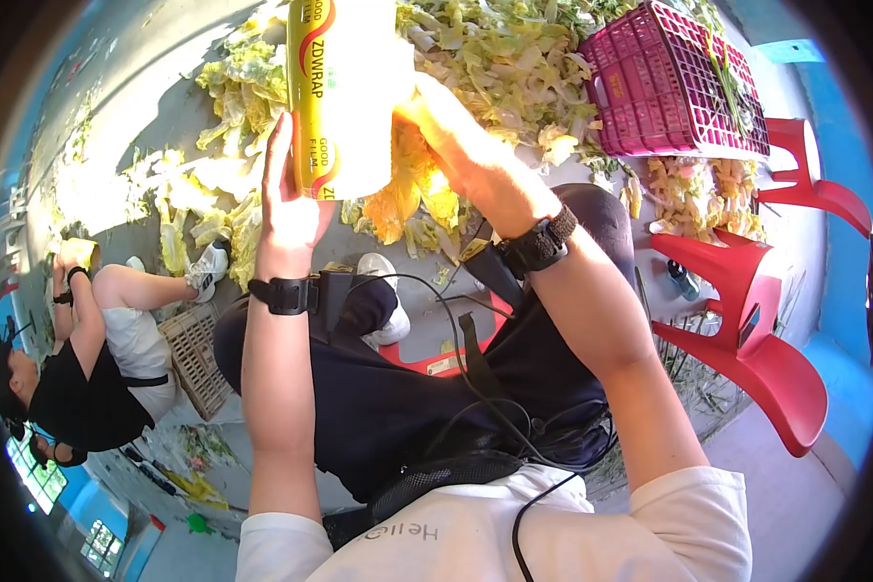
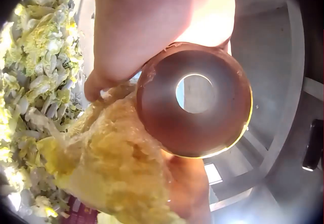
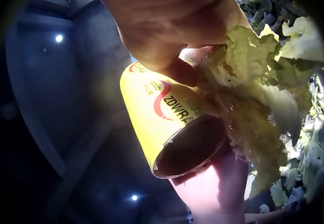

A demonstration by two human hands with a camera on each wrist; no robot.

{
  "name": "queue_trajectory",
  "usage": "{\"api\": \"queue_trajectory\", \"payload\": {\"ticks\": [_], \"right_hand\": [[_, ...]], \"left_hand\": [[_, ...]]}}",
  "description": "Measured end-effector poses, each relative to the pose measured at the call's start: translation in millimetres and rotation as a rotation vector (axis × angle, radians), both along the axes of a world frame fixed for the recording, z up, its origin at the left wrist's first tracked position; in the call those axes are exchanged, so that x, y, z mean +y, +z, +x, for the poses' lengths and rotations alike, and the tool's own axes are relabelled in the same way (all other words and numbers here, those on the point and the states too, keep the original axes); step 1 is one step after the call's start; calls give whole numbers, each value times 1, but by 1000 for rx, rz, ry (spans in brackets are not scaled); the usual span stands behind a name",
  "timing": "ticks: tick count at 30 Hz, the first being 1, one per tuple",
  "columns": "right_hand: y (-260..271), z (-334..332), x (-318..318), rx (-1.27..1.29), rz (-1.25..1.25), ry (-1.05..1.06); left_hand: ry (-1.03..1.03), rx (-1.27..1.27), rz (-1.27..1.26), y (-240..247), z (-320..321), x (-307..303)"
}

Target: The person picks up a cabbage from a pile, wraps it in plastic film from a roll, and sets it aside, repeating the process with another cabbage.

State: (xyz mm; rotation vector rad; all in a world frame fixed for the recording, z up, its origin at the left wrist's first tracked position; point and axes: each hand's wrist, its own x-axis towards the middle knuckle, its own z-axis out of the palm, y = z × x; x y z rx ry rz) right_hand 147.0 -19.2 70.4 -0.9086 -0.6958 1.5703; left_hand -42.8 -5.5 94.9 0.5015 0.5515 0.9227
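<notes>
A yellow ZDWRAP cling film roll [image 1: 344, 107] is held up in front of me. My left hand [image 1: 289, 213] grips it from the left, thumb upright along its side. From the right, my right hand [image 1: 470, 160] holds it, with a finger across the printed label in the right wrist view. Yellowish cabbage leaves [image 1: 422, 184] hang just beneath that hand. Seen by the left wrist, the roll's brown cardboard core [image 2: 157, 123] faces the camera, and the cabbage [image 2: 116, 163] beside it has shiny clear film over it. The right hand's far fingertips are lost in glare.
Loose cabbage leaves [image 1: 504, 58] cover the floor ahead. A pink plastic basket [image 1: 650, 87] stands at the upper right, near red stools [image 1: 747, 339]. Another person [image 1: 87, 378] sits at the left beside a beige crate [image 1: 196, 359]. Black cables [image 1: 475, 388] cross my lap.
</notes>
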Motion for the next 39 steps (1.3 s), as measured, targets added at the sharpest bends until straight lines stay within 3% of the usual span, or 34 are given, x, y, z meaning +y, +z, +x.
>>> {"api": "queue_trajectory", "payload": {"ticks": [2, 5, 8, 11, 14, 16, 18, 19, 21, 24, 26, 30, 32, 33, 36, 39], "right_hand": [[3, -8, -5, 79, -61, -146], [1, -3, -6, 168, 7, -119], [-9, -9, 0, 32, -48, -180], [-18, -12, -1, 10, -155, -225], [-22, -5, -3, -11, -12, -99], [-29, 2, -14, -581, 467, -297], [-32, 7, -11, -524, 474, -253], [-30, 9, -3, -187, 229, -107], [-36, -4, 1, 179, 72, -44], [16, -23, -17, 13, 94, -150], [-1, -16, -6, 167, 74, -42], [-5, -10, 3, 275, -13, -111], [-12, -5, 9, 295, -23, -161], [-7, -6, 11, 225, -52, -214], [-11, -2, 18, 40, 46, -187], [-19, 5, 18, 232, 77, -84]], "left_hand": [[94, 79, -11, 7, 9, -9], [37, 54, -54, -8, 2, -4], [157, 146, 49, -3, 23, -16], [233, 410, 214, -1, 37, -27], [206, 397, 123, -9, 26, -19], [201, 276, 62, -15, 18, -11], [204, 212, 34, -16, 14, -4], [208, 234, 32, -14, 13, -4], [219, 290, 10, -13, 13, -7], [261, 354, 23, -7, 25, -10], [322, 378, 92, 4, 31, -18], [109, 216, 326, -8, 23, -14], [105, 642, 631, -12, 21, -18], [158, 732, 787, -13, 22, -15], [329, 769, 927, -14, 27, -20], [427, 889, 1070, -10, 20, -17]]}}
